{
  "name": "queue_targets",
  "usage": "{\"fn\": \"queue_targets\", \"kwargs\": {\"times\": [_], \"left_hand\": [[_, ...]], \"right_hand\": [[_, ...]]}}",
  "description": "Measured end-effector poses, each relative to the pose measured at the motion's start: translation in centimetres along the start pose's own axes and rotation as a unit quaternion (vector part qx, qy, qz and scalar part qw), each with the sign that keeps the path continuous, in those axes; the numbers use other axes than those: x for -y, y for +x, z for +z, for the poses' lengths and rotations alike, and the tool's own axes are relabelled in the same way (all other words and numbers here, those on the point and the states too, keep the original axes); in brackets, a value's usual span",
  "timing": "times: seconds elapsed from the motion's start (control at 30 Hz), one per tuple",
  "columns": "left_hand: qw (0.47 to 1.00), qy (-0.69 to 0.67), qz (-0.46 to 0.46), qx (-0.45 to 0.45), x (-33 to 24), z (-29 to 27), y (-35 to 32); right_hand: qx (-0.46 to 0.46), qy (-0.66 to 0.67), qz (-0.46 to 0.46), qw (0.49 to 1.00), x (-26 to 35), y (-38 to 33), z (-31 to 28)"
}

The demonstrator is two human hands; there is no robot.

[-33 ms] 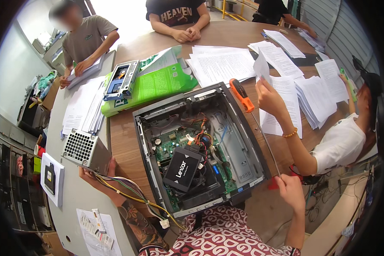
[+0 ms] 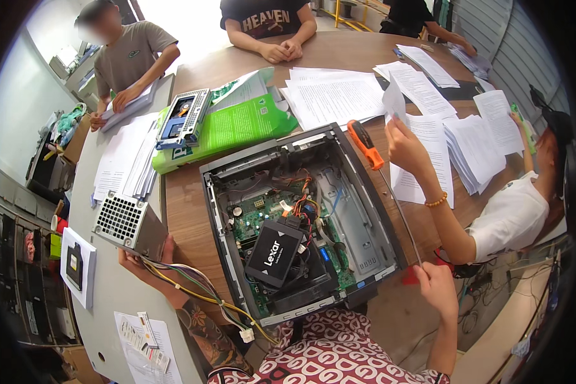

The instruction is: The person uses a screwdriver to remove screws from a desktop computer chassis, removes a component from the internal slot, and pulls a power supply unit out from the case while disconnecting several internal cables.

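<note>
An open grey computer case (image 2: 365, 185) lies flat on the wooden table (image 2: 185, 211), showing its green board. A black flat drive (image 2: 274, 251) rests loose on top of the parts inside. My left hand (image 2: 148, 261) grips a silver power supply box (image 2: 127, 224) left of the case; its bundle of coloured cables (image 2: 195, 289) trails to a white plug (image 2: 246, 334). My right hand (image 2: 436, 287) is closed on the lower end of a long screwdriver (image 2: 367, 144), whose orange handle points away over the case's right wall.
A green box (image 2: 243, 125) with a metal drive cage (image 2: 185, 115) on it lies behind the case. Paper stacks (image 2: 336, 96) cover the far and right table. A person in white (image 2: 512, 217) at right holds a sheet (image 2: 395, 102) near the screwdriver handle. Other people sit across.
</note>
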State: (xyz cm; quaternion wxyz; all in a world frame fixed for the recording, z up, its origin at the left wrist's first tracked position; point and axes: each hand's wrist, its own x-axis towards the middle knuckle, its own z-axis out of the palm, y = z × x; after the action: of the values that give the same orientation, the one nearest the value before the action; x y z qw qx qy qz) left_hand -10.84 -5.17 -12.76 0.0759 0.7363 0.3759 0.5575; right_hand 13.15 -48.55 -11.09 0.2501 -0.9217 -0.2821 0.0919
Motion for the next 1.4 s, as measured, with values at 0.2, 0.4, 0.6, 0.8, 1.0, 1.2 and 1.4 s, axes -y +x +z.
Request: {"fn": "queue_targets", "kwargs": {"times": [0.2,0.4,0.6,0.8,1.0,1.2,1.4], "left_hand": [[0.997,-0.029,-0.071,0.012,-0.5,-0.4,0.1],[0.997,-0.013,-0.073,-0.031,1.1,0.0,-0.3],[0.967,-0.161,-0.196,-0.04,0.2,1.1,0.3],[0.992,-0.047,-0.081,-0.079,-1.5,0.3,2.5],[0.974,-0.207,0.049,-0.079,-6.4,0.6,9.0],[0.974,-0.127,0.127,-0.14,-8.4,0.1,11.5],[0.981,-0.09,0.144,-0.099,-4.9,-1.8,10.7]], "right_hand": [[0.029,-0.018,-0.003,0.999,-1.1,0.8,0.7],[0.078,-0.062,0.013,0.995,-2.0,1.7,0.8],[0.063,-0.165,0.011,0.984,1.7,0.9,-2.7],[0.049,0.133,-0.324,0.936,15.2,2.5,-5.8],[0.203,0.178,-0.413,0.87,24.3,7.2,2.8],[0.478,0.245,-0.404,0.74,27.3,5.5,7.5],[0.431,0.091,-0.515,0.735,23.2,1.5,10.5]]}}
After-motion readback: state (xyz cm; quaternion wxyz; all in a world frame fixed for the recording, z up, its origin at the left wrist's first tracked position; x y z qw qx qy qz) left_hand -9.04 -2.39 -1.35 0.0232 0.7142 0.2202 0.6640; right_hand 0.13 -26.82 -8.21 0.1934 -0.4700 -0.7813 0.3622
